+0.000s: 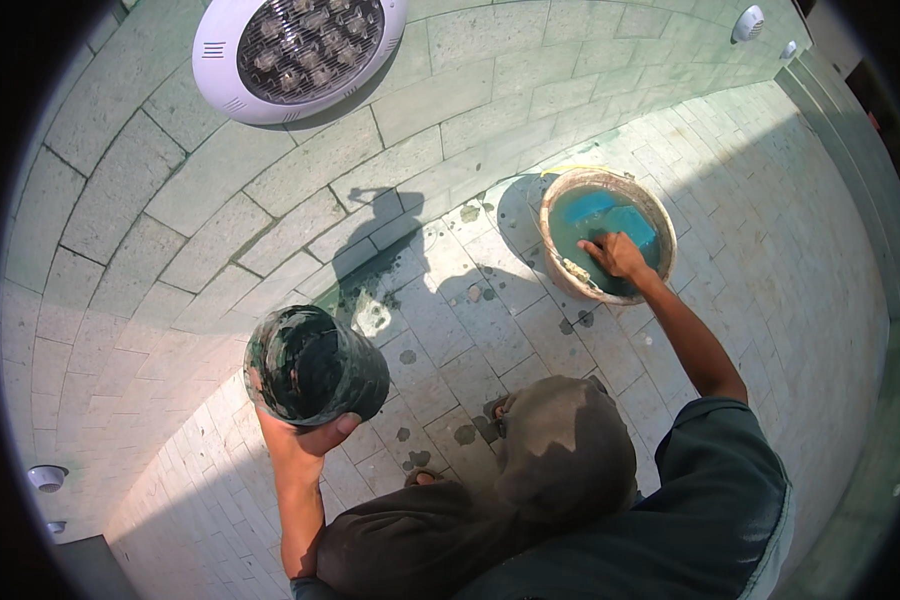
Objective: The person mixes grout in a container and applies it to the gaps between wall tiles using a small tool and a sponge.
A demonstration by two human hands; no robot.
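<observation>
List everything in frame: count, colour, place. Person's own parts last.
round light fixture: 1, white with a grid of lamps, on the tiled wall at top left
small round fittings: 2 seen clearly, white, one at top right, one at lower left
tiles: many, pale grey, wall and floor alike
wet dark splotches: several, on the floor tiles at centre
bucket: 1, brown rim, greenish water with something blue inside, on the floor at right
small pot: 1, dark and smeared, held up at centre left
left hand: 1, grips the small pot from below
right hand: 1, fingers dipped in the bucket
</observation>
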